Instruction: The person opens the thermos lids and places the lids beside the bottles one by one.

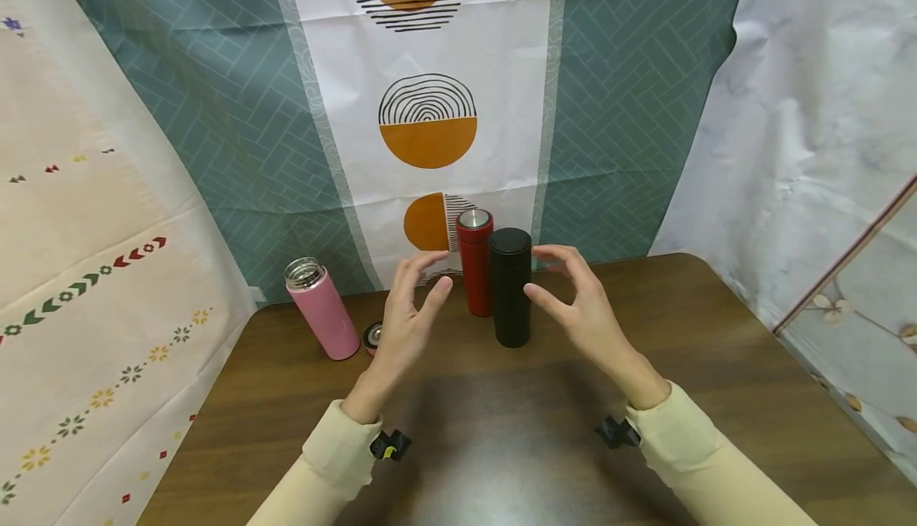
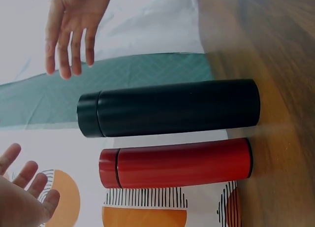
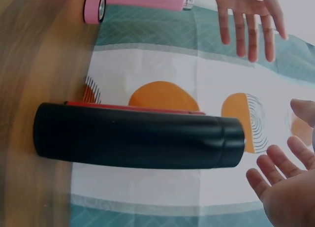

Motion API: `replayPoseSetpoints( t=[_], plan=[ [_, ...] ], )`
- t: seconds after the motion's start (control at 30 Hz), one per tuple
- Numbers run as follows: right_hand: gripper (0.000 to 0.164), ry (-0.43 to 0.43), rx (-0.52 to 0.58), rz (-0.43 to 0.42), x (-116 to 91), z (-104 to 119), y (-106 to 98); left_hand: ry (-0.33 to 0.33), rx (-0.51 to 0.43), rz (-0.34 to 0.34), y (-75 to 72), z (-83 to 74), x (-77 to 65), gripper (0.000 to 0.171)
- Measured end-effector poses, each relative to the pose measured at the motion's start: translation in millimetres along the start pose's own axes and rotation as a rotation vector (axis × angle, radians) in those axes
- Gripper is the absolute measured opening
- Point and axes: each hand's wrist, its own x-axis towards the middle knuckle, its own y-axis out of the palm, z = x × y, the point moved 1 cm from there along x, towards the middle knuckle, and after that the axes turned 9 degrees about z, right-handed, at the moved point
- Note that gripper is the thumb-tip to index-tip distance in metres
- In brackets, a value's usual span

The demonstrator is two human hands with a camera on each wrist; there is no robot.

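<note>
A black thermos stands upright on the table with its lid on. Close behind it, to its left, is a red thermos, also upright and capped. My right hand is raised at the black thermos's right side, fingertips overlapping its edge in the head view; the right wrist view shows these fingers spread and apart from it. Left of both bottles my left hand is held up, fingers loosely bent around nothing. In the left wrist view its fingers are off the red thermos.
A pink thermos without its lid stands at the back left. Its pink lid lies beside it, partly hidden by my left hand in the head view. Patterned cloth hangs behind the brown wooden table.
</note>
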Motion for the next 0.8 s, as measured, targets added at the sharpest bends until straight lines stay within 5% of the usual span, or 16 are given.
replayPoseSetpoints(
  t=[0.8],
  plan=[
    [0.062, 0.178, 0.210, 0.061, 7, -45, -9, 0.021, 0.085, 0.064, 5.9, -4.7, 0.7, 0.043]
  ],
)
